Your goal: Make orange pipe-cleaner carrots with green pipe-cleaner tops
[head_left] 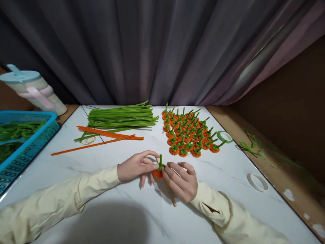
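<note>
Between my two hands is a small orange pipe-cleaner pumpkin (158,174) with a green leafy top and an upright stem. My left hand (135,166) pinches its green top from the left with thumb and index finger, the other fingers hanging below. From the right, the closed fingertips of my right hand (181,179) press on the green part. A thin wooden stick (173,200) runs slantwise behind the pumpkin and under my right fingers; whether it is gripped I cannot tell. Just beyond stand many similar finished pumpkins (186,132) in close rows.
Green pipe cleaners (122,115) lie in a thick bundle at the back, with orange pipe cleaners (109,133) before them. A blue basket (43,135) and a tumbler (38,89) stand left. Right are a green tape roll (224,136), a white ring (257,182) and green scraps (250,144).
</note>
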`<state>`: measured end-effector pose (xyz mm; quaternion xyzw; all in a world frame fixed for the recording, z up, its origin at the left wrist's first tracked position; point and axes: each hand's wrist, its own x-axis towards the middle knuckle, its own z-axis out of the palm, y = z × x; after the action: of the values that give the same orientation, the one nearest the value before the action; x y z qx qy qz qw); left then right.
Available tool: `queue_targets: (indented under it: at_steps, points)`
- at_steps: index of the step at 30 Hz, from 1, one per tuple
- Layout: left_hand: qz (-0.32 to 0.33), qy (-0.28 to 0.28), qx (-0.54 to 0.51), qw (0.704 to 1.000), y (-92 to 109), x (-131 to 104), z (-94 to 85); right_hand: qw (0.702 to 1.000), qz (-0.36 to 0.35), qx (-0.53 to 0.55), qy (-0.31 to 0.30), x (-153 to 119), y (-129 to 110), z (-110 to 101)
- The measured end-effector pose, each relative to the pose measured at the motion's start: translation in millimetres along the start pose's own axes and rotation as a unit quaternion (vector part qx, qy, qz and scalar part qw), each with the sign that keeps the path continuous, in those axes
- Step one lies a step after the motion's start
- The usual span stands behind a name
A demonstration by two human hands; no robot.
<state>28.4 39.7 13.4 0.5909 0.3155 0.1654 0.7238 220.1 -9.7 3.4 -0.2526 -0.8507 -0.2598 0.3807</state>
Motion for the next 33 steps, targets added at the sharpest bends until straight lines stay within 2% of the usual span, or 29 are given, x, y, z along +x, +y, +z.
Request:
queue_targets:
  at_steps: [2, 4, 6, 9, 12, 14, 17, 21, 23, 27, 30, 33]
  points:
    - [-0.024, -0.020, -0.086, 0.996, -1, 1, 2.6, 1.000, 0.000, 0.015, -0.004, 1, 0, 1]
    - [-0.008, -0.006, -0.107, 0.994, -2, 1, 4.6, 0.998, 0.034, 0.051, -0.003, 3, 1, 2]
    - [0.015, 0.025, -0.096, 0.995, -4, 1, 5.3, 0.988, 0.113, 0.107, -0.004, 5, 1, 2]
    - [0.027, 0.062, -0.079, 0.995, -7, 0, 4.8, 0.950, 0.240, 0.201, -0.012, 9, 1, 2]
    - [0.039, 0.071, -0.080, 0.993, -10, 1, 3.7, 0.926, 0.282, 0.249, -0.028, 9, 0, 2]
    - [0.057, 0.076, -0.058, 0.994, -12, 1, 3.1, 0.924, 0.285, 0.252, -0.042, 9, -1, 3]
    - [0.093, 0.085, 0.038, 0.991, -12, -1, 2.6, 0.925, 0.289, 0.238, -0.068, 8, -2, 4]
    - [0.157, 0.096, 0.176, 0.967, -11, -5, 2.9, 0.923, 0.274, 0.239, -0.125, 8, 0, 5]
    - [0.193, 0.107, 0.227, 0.948, -12, -7, 3.1, 0.927, 0.251, 0.241, -0.142, 8, 1, 5]
    - [0.245, 0.116, 0.279, 0.921, -12, -7, 3.0, 0.953, 0.171, 0.201, -0.147, 6, 3, 7]
    - [0.264, 0.118, 0.293, 0.911, -13, -7, 2.4, 0.965, 0.117, 0.169, -0.160, 5, 4, 8]
    - [0.271, 0.114, 0.319, 0.901, -14, -8, 1.4, 0.970, 0.093, 0.143, -0.176, 8, 3, 8]
